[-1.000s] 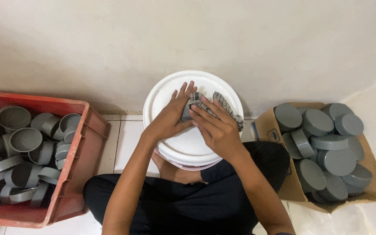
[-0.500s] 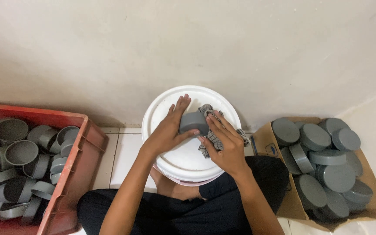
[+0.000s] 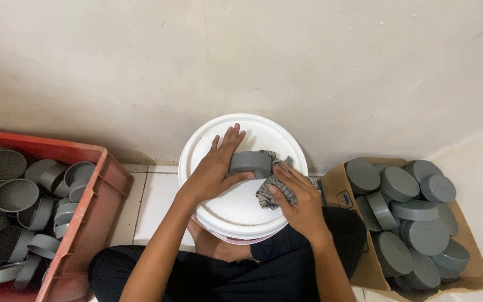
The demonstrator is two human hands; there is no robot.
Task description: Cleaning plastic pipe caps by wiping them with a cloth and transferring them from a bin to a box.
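A person sits cross-legged on the tiled floor (image 3: 152, 207) facing a pale wall (image 3: 241, 61), with a white bucket lid (image 3: 236, 210) set between the knees like a small worktop. On that lid lies a grey plastic cap (image 3: 250, 163), near its upper middle. The left hand (image 3: 214, 170) reaches over the lid from the left and its grip is closed on the cap: the thumb presses along the cap's near edge while the fingers stretch across its far side, fingertips pointing toward the wall. The right hand (image 3: 297, 198) comes in from the right and holds a grey striped cloth (image 3: 272, 187) bunched under its fingers, its grip closed on the cloth, which is pressed against the cap's right side and trails down onto the lid. The two hands sit close together, with the cap and cloth touching between them. To the person's left stands a red plastic crate (image 3: 93, 207) filled with a jumble of grey caps (image 3: 12, 193), many lying open side up or on edge. To the right, an open cardboard box (image 3: 336, 193) holds more grey caps (image 3: 415, 210), mostly resting closed side up and stacked loosely over one another.
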